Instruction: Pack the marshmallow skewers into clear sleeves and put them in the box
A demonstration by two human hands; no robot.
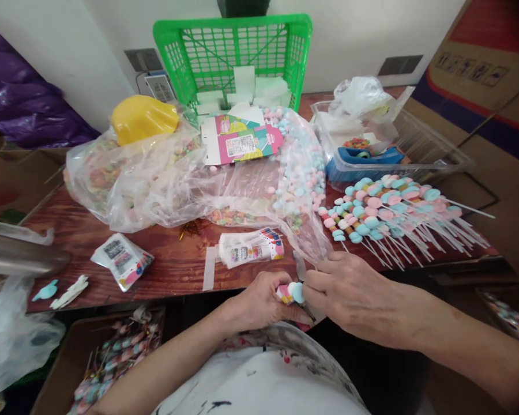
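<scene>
At the table's near edge, my left hand (pixel 266 300) is closed around a short candy skewer (pixel 284 294) with pink, yellow and white pieces showing. A blue marshmallow (pixel 297 293) sits at the skewer's right end. My right hand (pixel 350 297) has its fingers bent and pinched against that blue marshmallow. My fingers hide most of the stick. Just beyond my hands lies a clear plastic bag (pixel 305 173) of pink and blue marshmallows. A stack of printed wrappers (pixel 253 249) lies in front of my left hand.
Finished-looking marshmallow skewers (pixel 384 213) are piled at right, beside a clear tub (pixel 432 161) with a blue tape dispenser (pixel 367 161). A green basket (pixel 233 23) stands behind a bag of gummies (pixel 134 184). More skewers fill a box (pixel 64 357) below left.
</scene>
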